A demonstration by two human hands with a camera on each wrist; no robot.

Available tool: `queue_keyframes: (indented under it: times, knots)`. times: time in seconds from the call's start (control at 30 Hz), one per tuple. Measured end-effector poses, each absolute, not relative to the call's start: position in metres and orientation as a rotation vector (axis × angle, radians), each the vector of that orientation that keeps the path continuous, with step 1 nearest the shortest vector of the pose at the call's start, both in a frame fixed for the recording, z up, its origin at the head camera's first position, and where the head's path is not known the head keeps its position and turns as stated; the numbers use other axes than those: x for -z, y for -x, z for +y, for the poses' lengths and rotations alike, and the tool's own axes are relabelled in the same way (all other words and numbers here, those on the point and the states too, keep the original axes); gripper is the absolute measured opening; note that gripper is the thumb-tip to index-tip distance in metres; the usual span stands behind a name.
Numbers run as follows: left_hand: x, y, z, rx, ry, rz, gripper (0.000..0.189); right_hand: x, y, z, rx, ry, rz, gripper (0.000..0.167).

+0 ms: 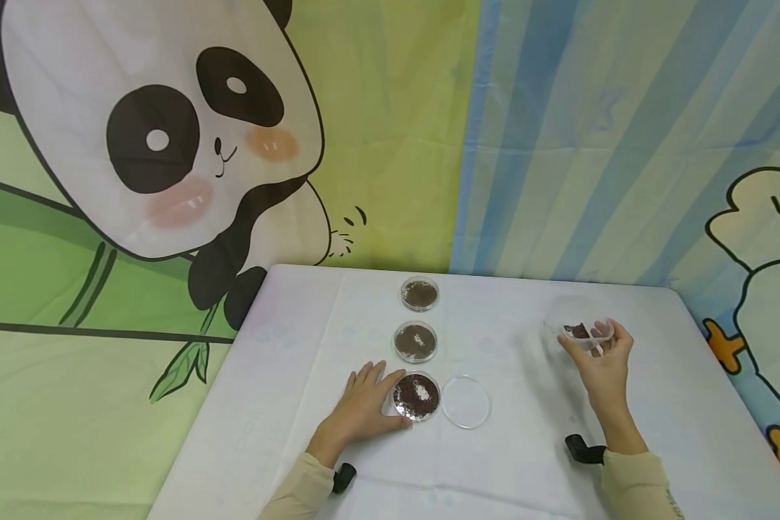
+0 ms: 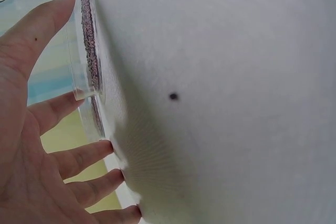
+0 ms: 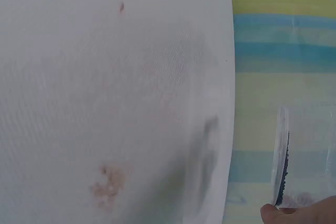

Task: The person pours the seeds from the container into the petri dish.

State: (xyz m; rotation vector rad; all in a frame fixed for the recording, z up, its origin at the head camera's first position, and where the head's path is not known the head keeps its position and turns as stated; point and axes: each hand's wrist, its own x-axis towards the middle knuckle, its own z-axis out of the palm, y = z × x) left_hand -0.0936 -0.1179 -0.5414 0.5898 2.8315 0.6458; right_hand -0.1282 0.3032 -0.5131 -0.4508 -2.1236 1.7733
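My left hand (image 1: 364,408) holds the nearest petri dish (image 1: 417,396) between thumb and index finger, one on each side of its rim. Its other fingers are spread, tips on the table, as the left wrist view shows. The dish contains dark reddish-brown grains with a pale bare patch. To the right, my right hand (image 1: 607,368) grips a clear plastic container (image 1: 568,310) by its lower edge, raised above the table and tilted. Dark grains lie along one side of this container (image 3: 304,150). Beside the nearest dish lies a clear round lid (image 1: 466,402).
Two more petri dishes with brown grains, a middle one (image 1: 415,341) and a far one (image 1: 419,294), line up behind the nearest. All stand on a white-covered table (image 1: 494,469). A printed curtain (image 1: 390,144) hangs behind its far edge.
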Motion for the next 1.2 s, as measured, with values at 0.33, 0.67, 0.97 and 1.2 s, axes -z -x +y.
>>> queue_keyframes:
  times: [0.33, 0.67, 0.97, 1.2]
  knots:
    - [0.539, 0.094, -0.117, -0.652, -0.587, 2.826, 0.089, 0.527, 0.134, 0.333, -1.818, 0.737, -2.082, 0.104]
    - [0.537, 0.093, -0.117, -0.658, -0.589, 2.818, 0.089, 0.535, 0.137, 0.343, -1.858, 0.832, -2.104, 0.11]
    - [0.537, 0.093, -0.117, -0.662, -0.592, 2.822, 0.089, 0.536, 0.138, 0.346, -1.848, 0.869, -2.127, 0.112]
    - [0.538, 0.093, -0.118, -0.666, -0.598, 2.821, 0.089, 0.532, 0.134, 0.345, -1.784, 0.87, -2.173, 0.116]
